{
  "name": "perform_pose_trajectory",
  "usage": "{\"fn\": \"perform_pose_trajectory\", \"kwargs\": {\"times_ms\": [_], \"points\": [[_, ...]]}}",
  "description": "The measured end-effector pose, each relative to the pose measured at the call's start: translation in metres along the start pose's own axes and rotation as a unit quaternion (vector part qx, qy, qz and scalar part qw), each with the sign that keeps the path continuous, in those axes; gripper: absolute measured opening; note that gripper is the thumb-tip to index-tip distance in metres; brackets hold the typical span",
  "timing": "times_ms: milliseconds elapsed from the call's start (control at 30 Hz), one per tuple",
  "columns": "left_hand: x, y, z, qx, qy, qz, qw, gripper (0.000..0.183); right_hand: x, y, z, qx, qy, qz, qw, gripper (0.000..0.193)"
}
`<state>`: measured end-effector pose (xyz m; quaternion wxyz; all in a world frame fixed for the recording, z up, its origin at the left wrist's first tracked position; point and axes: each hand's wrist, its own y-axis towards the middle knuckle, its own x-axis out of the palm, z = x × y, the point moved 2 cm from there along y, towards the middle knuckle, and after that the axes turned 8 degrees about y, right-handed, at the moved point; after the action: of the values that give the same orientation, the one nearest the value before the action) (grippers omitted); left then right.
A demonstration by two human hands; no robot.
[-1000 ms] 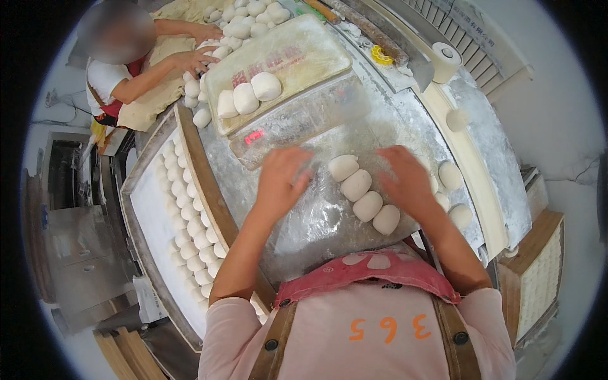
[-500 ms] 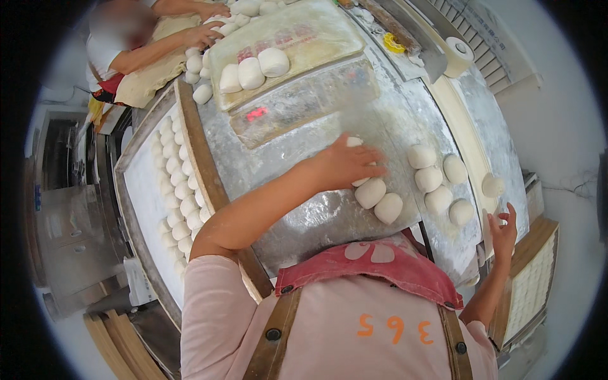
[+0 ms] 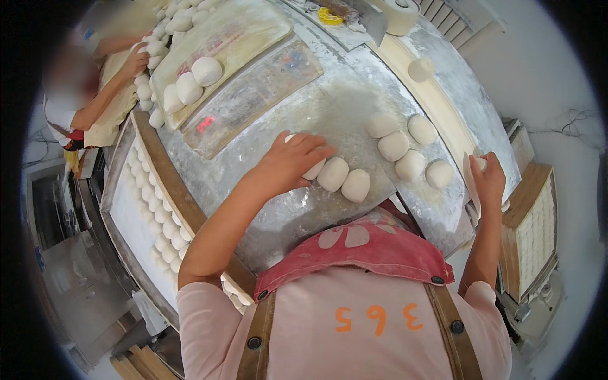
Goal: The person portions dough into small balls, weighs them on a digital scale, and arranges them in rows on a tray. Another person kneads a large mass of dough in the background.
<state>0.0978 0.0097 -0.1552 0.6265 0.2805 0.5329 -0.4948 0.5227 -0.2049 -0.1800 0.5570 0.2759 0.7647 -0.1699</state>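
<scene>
My left hand (image 3: 294, 159) is curled over dough balls on the floury metal worktop (image 3: 253, 209), with white dough showing at its edges. Beside its fingertips, two smooth dough balls (image 3: 344, 179) sit in line with those under the hand. At the right, my right hand (image 3: 489, 182) is closed on a dough piece (image 3: 480, 164) at the near end of the cream conveyor belt (image 3: 443, 107). Another dough piece (image 3: 420, 69) rests farther up that belt. Between my hands lies a loose group of several dough balls (image 3: 410, 165).
A long wooden-edged tray (image 3: 168, 166) of dough balls stands on the left. A digital scale (image 3: 253, 101) bears a board (image 3: 247, 28) with three dough balls. A co-worker's hand (image 3: 135, 61) touches dough at the far left. Another filled tray (image 3: 529, 234) stands at the right.
My right hand, open beside the belt before, has closed on a dough piece. Another piece has appeared farther up the belt. The whole view has turned, and my left hand stays over the dough row.
</scene>
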Motion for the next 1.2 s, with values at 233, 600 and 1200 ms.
{"fn": "perform_pose_trajectory", "kwargs": {"times_ms": [233,600,1200], "points": [[-0.05,-0.036,-0.043,-0.097,-0.052,0.118,0.987,0.079,0.007,0.013,-0.007,-0.093,0.059,0.025,0.994,0.033],[-0.021,-0.026,-0.013,-0.059,0.017,0.064,0.996,0.082,0.02,0.079,-0.099,-0.148,0.039,-0.076,0.985,0.048],[0.012,0.002,0.018,-0.034,0.103,0.048,0.993,0.084,0.05,0.036,-0.226,-0.289,0.267,-0.071,0.917,0.04]]}}
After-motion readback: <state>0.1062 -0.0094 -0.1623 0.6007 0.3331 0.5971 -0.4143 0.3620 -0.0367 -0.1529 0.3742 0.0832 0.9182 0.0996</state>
